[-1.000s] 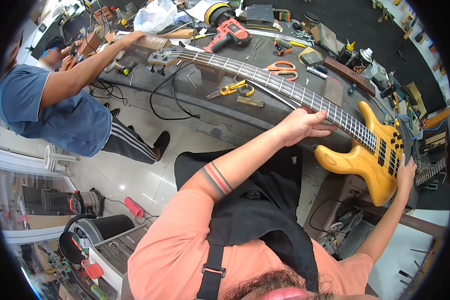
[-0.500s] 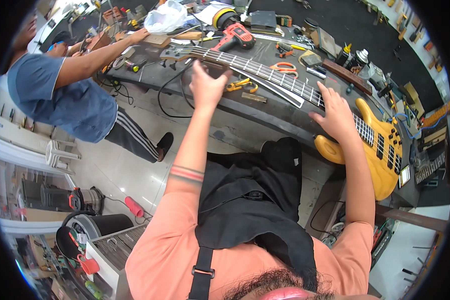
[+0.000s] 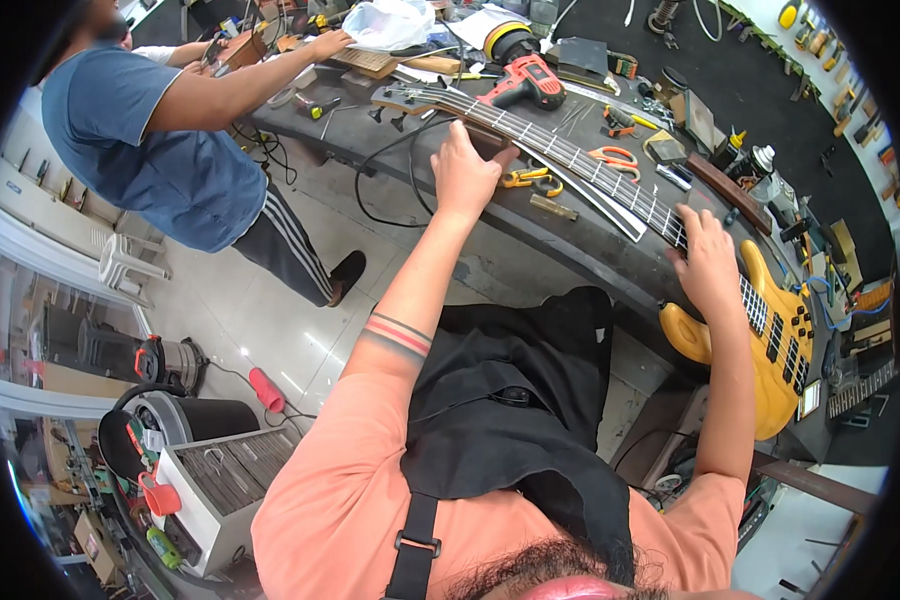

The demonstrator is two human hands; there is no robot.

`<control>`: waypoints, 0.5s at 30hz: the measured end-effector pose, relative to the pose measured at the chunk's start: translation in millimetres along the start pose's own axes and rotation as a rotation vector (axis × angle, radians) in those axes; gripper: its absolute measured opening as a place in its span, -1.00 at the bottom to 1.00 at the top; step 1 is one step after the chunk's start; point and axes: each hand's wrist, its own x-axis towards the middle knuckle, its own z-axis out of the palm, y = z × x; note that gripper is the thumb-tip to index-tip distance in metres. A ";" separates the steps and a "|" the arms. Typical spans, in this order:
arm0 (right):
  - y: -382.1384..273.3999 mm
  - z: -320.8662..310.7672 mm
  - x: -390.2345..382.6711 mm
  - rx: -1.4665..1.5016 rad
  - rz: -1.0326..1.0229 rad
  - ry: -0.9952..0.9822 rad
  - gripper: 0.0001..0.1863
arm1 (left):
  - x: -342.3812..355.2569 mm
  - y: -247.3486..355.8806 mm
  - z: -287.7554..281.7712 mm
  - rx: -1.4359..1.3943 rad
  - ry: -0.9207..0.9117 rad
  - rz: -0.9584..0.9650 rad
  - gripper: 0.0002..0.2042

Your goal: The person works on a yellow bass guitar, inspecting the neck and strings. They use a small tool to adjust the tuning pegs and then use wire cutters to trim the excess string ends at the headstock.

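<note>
Head view: along the bass (image 3: 782,350), left hand (image 3: 467,175) and right hand (image 3: 710,262), thumbs and fingers parted; I'd judge steadying, next needing even support.

Salmon short-sleeved shirt (image 3: 315,480); black apron (image 3: 495,450), buckled strap (image 3: 410,573); striped forearm bands (image 3: 398,337).

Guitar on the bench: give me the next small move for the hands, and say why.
I'd probably close the right hand gently around the guitar's neck to steady it: that hand's fingers reach over the neck near the body, while the left hand is towards the headstock.
</note>
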 end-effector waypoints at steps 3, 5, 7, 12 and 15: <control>-38.8 -26.6 -20.4 0.049 -0.015 0.195 -0.30 | -12.4 -8.4 -28.0 -0.172 0.130 0.071 -0.32; -83.3 -37.7 -36.3 0.198 -0.036 0.319 -0.43 | -4.8 -55.7 -57.7 -0.440 0.238 -0.158 -0.47; -116.1 -24.3 -52.3 0.660 -0.268 0.039 -0.62 | 24.3 -103.7 -80.7 -1.103 0.055 -0.702 -0.43; -198.6 180.2 -36.1 0.797 -0.384 -0.244 -0.78 | 90.2 -162.7 -90.3 -1.469 -0.562 -0.853 -0.40; -196.7 378.7 -32.5 0.460 -0.020 -0.681 -0.63 | 109.7 -151.0 -72.1 -1.599 -0.746 -0.866 -0.51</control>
